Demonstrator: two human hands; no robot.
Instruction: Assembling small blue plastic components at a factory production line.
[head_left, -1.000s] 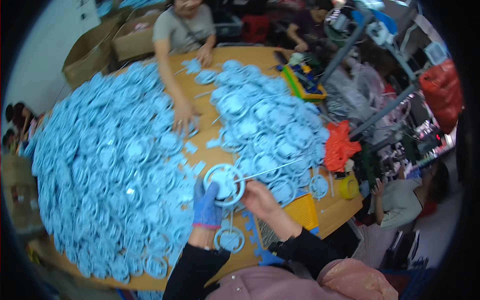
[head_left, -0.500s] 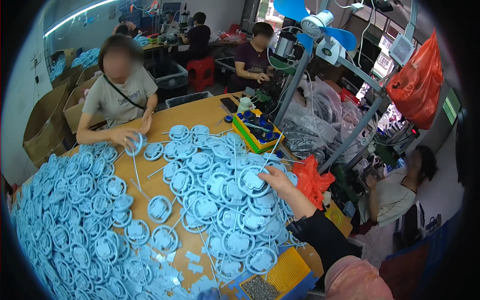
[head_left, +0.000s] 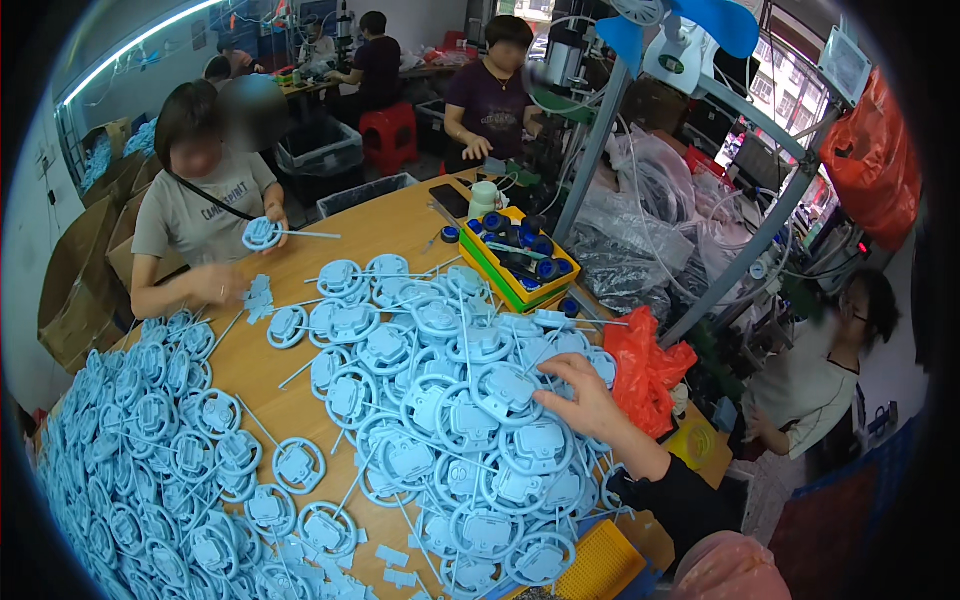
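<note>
The right hand (head_left: 588, 402) is over the pile (head_left: 462, 420), thumb and fingers spread apart at the right side of a blue ring (head_left: 503, 388); from here I can't tell whether the tips touch it. The left hand is out of my sight, so I can't say how it stands. The ring lies on top of the pile on the table (head_left: 390, 212), with the hand between it and the red bag (head_left: 640, 368). It looks like moulded plastic: light, stiff, a little slippery, not very fragile. I'd pinch the round rim, and mind the thin rods crossing the pile, which could snag or bend.
</note>
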